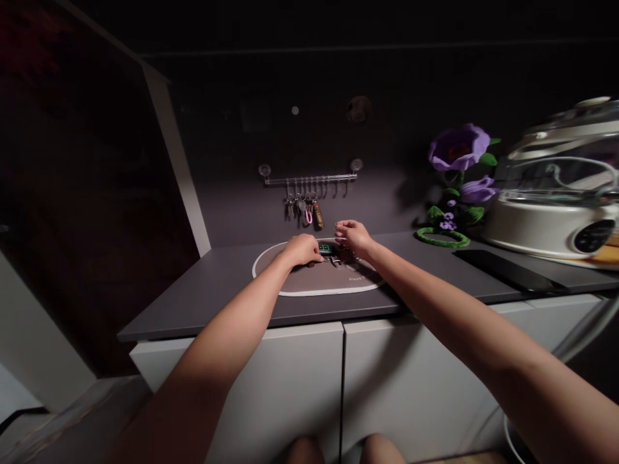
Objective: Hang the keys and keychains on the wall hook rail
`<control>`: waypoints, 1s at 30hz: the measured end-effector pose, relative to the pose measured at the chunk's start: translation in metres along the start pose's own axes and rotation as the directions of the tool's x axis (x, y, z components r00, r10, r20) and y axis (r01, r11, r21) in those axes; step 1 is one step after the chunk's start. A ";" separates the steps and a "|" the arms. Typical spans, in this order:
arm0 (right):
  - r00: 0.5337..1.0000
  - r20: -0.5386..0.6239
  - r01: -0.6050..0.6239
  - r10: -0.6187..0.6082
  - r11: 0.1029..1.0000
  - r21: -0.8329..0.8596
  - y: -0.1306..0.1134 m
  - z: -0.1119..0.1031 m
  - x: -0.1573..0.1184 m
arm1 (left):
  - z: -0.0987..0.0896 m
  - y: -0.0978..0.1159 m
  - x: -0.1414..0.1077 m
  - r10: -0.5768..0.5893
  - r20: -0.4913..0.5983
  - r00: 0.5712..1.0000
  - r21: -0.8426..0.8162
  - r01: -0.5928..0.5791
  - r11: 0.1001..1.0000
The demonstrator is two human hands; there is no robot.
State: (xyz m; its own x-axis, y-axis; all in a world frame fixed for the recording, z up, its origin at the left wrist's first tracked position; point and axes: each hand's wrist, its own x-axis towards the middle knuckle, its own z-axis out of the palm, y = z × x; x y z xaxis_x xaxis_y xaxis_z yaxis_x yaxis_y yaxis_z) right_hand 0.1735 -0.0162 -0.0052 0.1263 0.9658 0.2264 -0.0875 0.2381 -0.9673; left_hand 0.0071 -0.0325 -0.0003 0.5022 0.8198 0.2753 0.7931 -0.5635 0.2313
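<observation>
Over an oval brown-grey mat with a white edge, my two hands work close together. My left hand is closed, its fingertips down by a small dark thing that I cannot make out. My right hand is held slightly higher, thumb and fingers pinched; what they hold, if anything, is too small to name. Between the hands a small green-lit display shows, with a shiny metal piece just in front of it. Other small items beneath my right hand are partly hidden.
Behind the mat, a clear hook rail on the wall holds several keys. To the right stand a purple artificial flower, a black flat slab and a white appliance. White cabinet doors are below the grey counter.
</observation>
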 end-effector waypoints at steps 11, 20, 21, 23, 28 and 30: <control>0.998 0.002 0.068 -0.069 0.996 0.062 0.005 -0.008 -0.005 | 0.006 -0.005 0.002 0.056 0.035 0.998 0.009 -0.057 0.998; 0.991 0.028 0.130 -0.128 0.990 -0.052 0.004 -0.006 -0.007 | 0.003 -0.008 0.001 0.097 -0.082 0.992 0.239 -0.075 0.968; 0.990 0.028 0.138 -0.136 0.988 -0.069 0.004 -0.006 -0.006 | 0.003 -0.008 0.001 0.105 -0.088 0.991 0.262 -0.078 0.962; 0.989 0.024 0.148 -0.146 0.984 -0.094 0.005 -0.006 -0.005 | 0.003 -0.008 0.001 0.111 -0.099 0.989 0.290 -0.078 0.954; 0.986 0.028 0.167 -0.164 0.976 -0.142 0.004 -0.004 -0.004 | 0.004 -0.010 0.003 0.092 -0.137 0.986 0.318 -0.044 0.947; 0.984 0.030 0.175 -0.173 0.973 -0.152 0.004 -0.004 -0.004 | 0.005 -0.011 0.004 0.092 -0.155 0.984 0.334 -0.035 0.942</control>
State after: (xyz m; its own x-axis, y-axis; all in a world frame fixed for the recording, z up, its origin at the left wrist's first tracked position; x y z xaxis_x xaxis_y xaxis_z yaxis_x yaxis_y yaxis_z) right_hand 0.1763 -0.0197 -0.0103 0.1094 0.9128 0.3935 0.0868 0.3855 -0.9186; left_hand 0.0022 -0.0222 -0.0062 0.5133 0.7390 0.4364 0.8445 -0.5255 -0.1035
